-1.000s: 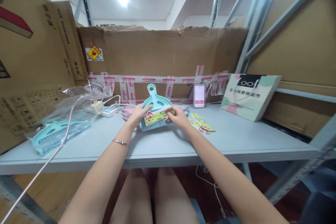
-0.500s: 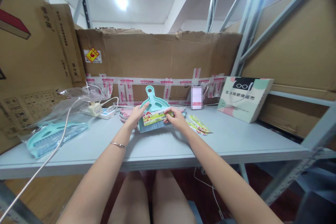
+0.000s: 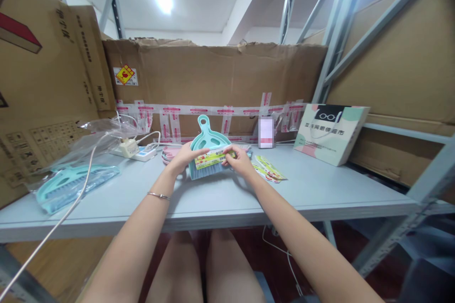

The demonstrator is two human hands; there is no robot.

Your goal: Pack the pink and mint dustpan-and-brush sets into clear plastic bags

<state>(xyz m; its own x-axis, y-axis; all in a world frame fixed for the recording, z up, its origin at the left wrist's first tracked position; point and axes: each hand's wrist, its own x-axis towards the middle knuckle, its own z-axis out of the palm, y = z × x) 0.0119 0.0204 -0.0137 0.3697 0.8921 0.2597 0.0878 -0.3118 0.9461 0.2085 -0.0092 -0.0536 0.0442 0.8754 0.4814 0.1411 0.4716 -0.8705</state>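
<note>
A light teal dustpan point(image 3: 214, 139) with a blue-bristled brush nested in it tilts up above the tabletop, its looped handle pointing away from me. My left hand point(image 3: 182, 158) grips its left side, thumb lying over the front near a printed label card point(image 3: 209, 158). This yellow-green card lies across the brush. My right hand point(image 3: 239, 158) pinches the card's right end between thumb and fingers. More printed cards point(image 3: 270, 169) lie to the right of that hand. Behind the dustpan, partly hidden, are pink dustpans point(image 3: 169, 152).
At the left, a bagged teal dustpan set point(image 3: 76, 182) lies under a white cable. A power strip point(image 3: 142, 153) with a plug sits behind it. A phone point(image 3: 266, 132) leans on the large cardboard box point(image 3: 213, 75) at the back. A glasses-printed box point(image 3: 330, 135) stands at the right.
My left thumb has slid from the dustpan's upper left edge down to the card's left end. The dustpan and card have shifted slightly right. My right hand keeps its pinch.
</note>
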